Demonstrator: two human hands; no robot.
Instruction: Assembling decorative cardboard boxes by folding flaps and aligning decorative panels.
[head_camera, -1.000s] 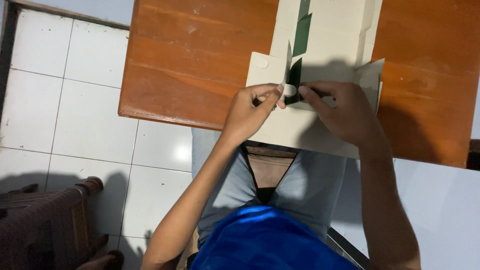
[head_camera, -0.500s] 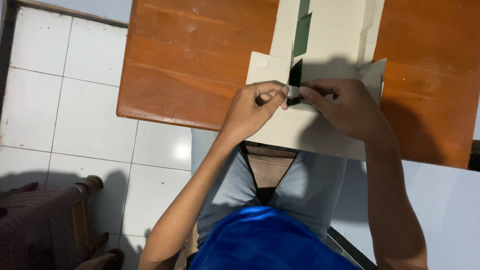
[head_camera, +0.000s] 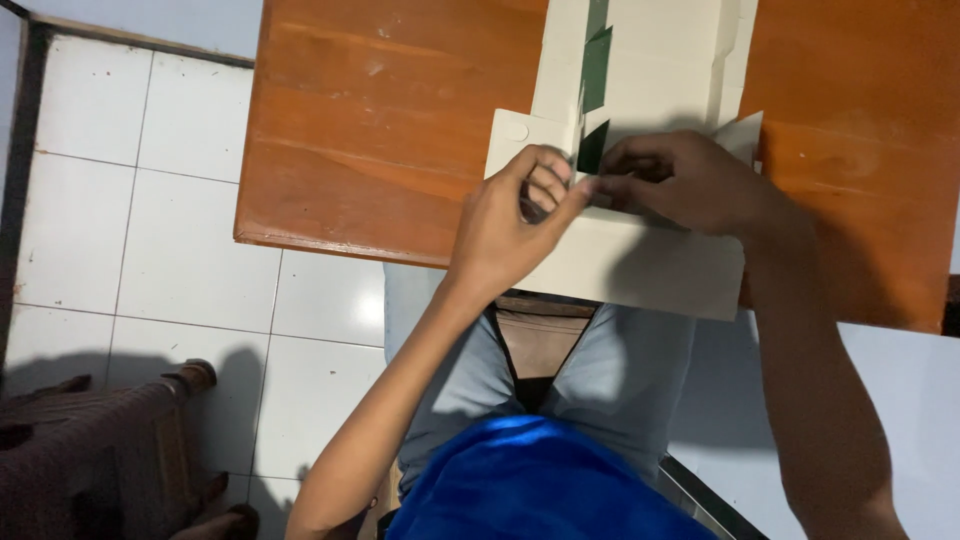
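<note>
Cardboard (head_camera: 640, 265) lies flat under both hands (head_camera: 590, 195).

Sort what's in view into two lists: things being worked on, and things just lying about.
In use: flat cream cardboard box, its dark green flap, left hand, right hand, wooden table.
Lying about: brown wicker chair, tiled floor.

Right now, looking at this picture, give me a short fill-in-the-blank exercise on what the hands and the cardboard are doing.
1. The flat cream cardboard sheet lies on a wooden ____.
2. The left hand and right hand meet at a dark ____ strip on the sheet.
3. The floor is laid with white ____.

Missing words: table; green; tiles
</note>
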